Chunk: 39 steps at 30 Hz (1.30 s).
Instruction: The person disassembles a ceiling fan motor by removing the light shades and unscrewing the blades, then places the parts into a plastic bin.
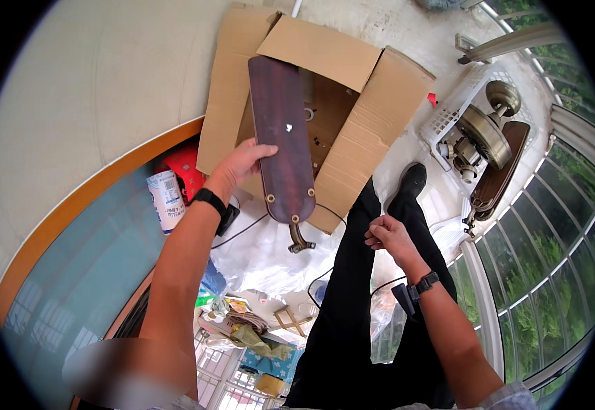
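Left hand (pixel 248 162) has the blade (pixel 280 143), pinched at its left edge, thumb across the dark reddish-brown face, fingers tucked behind out of sight; the blade leans toward between 11 and 12 o'clock, far end up by the back flap of the open box (pixel 372 126), near end at the middle, three brass-coloured studs showing, the bronze bracket (pixel 300 241) jutting out at 6 o'clock from it; inside the box, a white ring (pixel 309 114) shows just right of the blade!

Over to the right hand (pixel 392 238), at between 4 and 5 o'clock from the blade, well apart from it and above the dark trousers (pixel 352 287); its fingers curl inward, but I cannot tell whether the tips meet the thumb; a black band sits on each wrist.

Out at 2 o'clock, the white basket (pixel 441 123), carrying a bronze motor (pixel 485 140) and a brown blade (pixel 506 174) leaning on its right side; a black shoe (pixel 413 178) stands between box and basket; at 9 o'clock, a white roll pack (pixel 165 201) beside a red item (pixel 187 172); white plastic sheeting (pixel 263 249) spreads below the box; down at 7 o'clock, clutter (pixel 243 324); and barred windows (pixel 550 273) curve round from 2 to 5 o'clock.
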Each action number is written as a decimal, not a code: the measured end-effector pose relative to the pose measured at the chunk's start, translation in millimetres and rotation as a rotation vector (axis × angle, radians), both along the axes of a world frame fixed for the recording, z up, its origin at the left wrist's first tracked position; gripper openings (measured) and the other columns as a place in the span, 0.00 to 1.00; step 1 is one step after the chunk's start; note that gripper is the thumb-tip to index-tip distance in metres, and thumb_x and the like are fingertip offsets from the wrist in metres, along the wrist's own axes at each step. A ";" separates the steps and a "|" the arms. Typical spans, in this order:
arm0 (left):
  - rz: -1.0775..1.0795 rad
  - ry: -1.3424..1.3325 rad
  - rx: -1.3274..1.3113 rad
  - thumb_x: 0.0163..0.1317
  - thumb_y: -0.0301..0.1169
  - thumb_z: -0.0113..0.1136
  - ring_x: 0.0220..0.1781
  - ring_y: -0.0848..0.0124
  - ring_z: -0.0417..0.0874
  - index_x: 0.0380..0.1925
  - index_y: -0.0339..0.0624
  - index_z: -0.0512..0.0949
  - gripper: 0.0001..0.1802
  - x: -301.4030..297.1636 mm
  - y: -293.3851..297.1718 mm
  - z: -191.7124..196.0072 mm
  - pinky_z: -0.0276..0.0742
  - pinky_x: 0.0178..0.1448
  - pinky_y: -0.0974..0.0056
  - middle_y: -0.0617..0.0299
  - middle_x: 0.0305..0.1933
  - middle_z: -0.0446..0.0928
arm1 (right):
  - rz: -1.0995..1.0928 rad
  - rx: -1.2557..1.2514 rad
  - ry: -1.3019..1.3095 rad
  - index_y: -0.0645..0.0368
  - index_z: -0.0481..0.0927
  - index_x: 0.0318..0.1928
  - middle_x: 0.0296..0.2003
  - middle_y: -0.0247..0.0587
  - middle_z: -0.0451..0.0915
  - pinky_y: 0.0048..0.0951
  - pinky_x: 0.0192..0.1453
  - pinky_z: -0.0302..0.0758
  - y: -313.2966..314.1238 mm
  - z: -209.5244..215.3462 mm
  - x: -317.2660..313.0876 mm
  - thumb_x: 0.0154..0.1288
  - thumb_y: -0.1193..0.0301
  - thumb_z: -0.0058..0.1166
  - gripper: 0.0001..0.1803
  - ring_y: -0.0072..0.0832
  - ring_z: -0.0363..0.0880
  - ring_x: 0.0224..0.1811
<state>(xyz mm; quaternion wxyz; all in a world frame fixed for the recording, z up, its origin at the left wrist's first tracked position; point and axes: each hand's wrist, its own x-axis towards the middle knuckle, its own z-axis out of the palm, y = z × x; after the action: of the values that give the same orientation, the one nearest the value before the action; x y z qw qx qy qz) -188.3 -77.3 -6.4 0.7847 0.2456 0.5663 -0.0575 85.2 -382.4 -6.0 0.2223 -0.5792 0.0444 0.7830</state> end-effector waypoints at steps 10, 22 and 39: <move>0.163 -0.194 -0.167 0.64 0.33 0.62 0.57 0.64 0.80 0.58 0.36 0.73 0.24 65.2 -110.5 101.0 0.74 0.64 0.58 0.57 0.57 0.78 | -0.081 0.184 0.248 0.62 0.73 0.60 0.47 0.37 0.80 0.28 0.50 0.78 49.5 107.1 -1.7 0.66 0.63 0.57 0.25 0.24 0.79 0.47; -0.253 -0.243 -0.232 0.72 0.42 0.54 0.45 0.71 0.81 0.52 0.41 0.75 0.18 191.5 -147.5 107.5 0.82 0.51 0.58 0.59 0.45 0.79 | -0.579 0.263 -0.112 0.67 0.71 0.58 0.52 0.40 0.78 0.27 0.60 0.72 -40.6 182.0 90.9 0.65 0.73 0.55 0.22 0.23 0.75 0.53; -0.521 0.216 -0.011 0.69 0.39 0.55 0.35 0.73 0.81 0.40 0.39 0.77 0.13 167.3 -200.3 115.6 0.82 0.42 0.66 0.62 0.36 0.78 | -0.053 -0.101 -1.209 0.70 0.75 0.42 0.37 0.68 0.80 0.49 0.50 0.75 -159.9 84.8 267.9 0.56 0.66 0.51 0.19 0.59 0.80 0.43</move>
<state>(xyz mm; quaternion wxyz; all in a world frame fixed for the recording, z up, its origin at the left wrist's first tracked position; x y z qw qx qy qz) -21.0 -277.6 109.2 0.6799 0.3713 0.5639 -0.2863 353.1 -542.4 78.8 0.1998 -0.9299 -0.0379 0.3065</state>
